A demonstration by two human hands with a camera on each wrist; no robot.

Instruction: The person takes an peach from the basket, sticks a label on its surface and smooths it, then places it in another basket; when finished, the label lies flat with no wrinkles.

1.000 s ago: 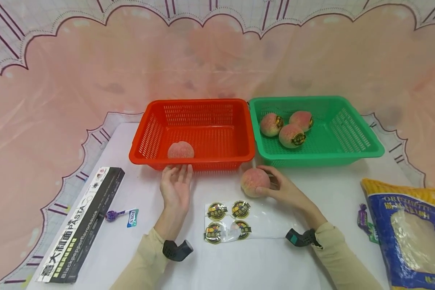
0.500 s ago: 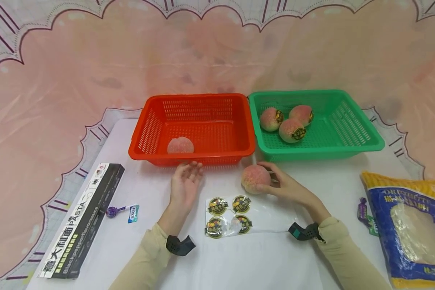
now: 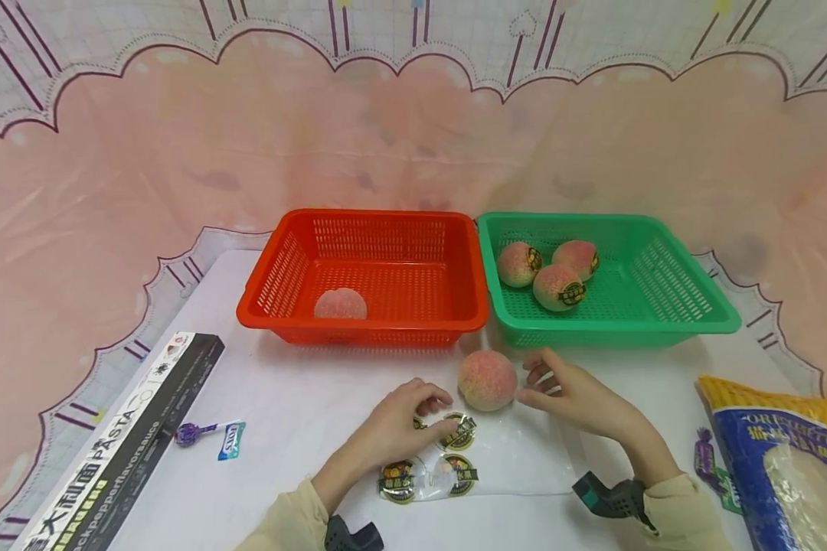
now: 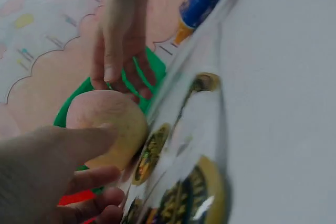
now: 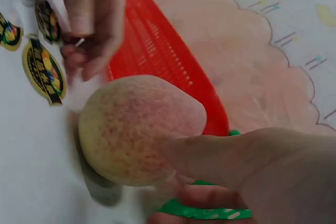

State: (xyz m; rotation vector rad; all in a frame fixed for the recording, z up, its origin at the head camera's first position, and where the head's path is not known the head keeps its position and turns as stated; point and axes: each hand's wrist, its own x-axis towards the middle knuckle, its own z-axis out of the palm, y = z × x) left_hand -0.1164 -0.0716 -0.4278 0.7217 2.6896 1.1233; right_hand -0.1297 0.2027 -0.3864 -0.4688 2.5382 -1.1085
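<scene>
A pinkish-yellow peach (image 3: 487, 380) stands on the white table in front of the two baskets, with no sticker on the side that shows. My right hand (image 3: 586, 402) is just right of it, fingers loosely bent and thumb tip close to its skin. Over the clear sheet (image 3: 524, 463) of round gold-and-black stickers (image 3: 460, 474) hovers my left hand (image 3: 396, 421), its thumb and fingers apart and partly hiding the upper stickers. In the right wrist view my thumb overlaps the peach (image 5: 136, 129). The left wrist view shows the left thumb in front of the peach (image 4: 113, 119).
Behind, a red basket (image 3: 365, 324) holds one peach (image 3: 341, 304). The green basket (image 3: 634, 327) beside it holds three stickered peaches (image 3: 558, 288). A pasta box (image 3: 124, 444) and lollipop (image 3: 187, 434) lie left; a blue-yellow bag (image 3: 792, 467) and purple candy (image 3: 705, 453) lie right.
My left hand has moved from before the red basket rightward and nearer, over the sticker sheet, turning palm down. The right hand has loosened from the peach and drawn slightly right.
</scene>
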